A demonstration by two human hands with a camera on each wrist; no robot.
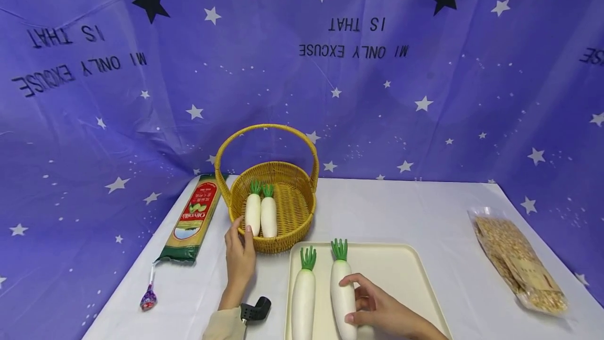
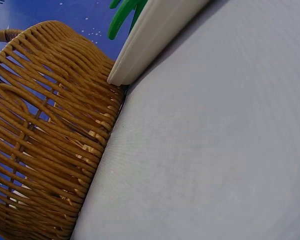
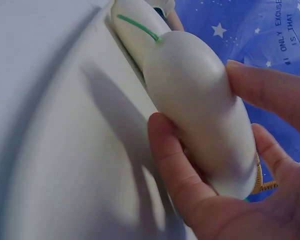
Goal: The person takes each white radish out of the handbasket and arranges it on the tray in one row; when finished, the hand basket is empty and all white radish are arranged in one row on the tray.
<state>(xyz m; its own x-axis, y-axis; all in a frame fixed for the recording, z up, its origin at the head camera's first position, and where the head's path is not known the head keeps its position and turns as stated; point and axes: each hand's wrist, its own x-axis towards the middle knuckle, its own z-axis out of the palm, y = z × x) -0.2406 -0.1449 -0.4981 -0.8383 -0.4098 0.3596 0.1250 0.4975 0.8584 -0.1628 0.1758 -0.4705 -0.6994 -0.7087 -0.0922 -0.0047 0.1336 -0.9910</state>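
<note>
My right hand (image 1: 379, 308) grips a white radish (image 1: 342, 293) with green leaves over a cream tray (image 1: 408, 256); thumb and fingers lie on both sides of its body in the right wrist view. Another white radish (image 1: 303, 298) lies on the tray to its left. My left hand (image 1: 240, 256) holds the front left rim of a wicker basket (image 1: 292, 232) with a tall handle. Two smaller white radishes, one left (image 1: 252, 214) and one right (image 1: 269, 216), lie inside. The left wrist view shows the basket's woven side (image 2: 55, 120), but no fingers.
A green and gold packet (image 1: 195, 219) lies left of the basket, with a wrapped lollipop (image 1: 148, 298) in front of it. At the right lies a clear bag of grainy food (image 1: 516, 261). A purple star-patterned cloth (image 1: 368, 119) hangs behind the white table (image 1: 377, 209).
</note>
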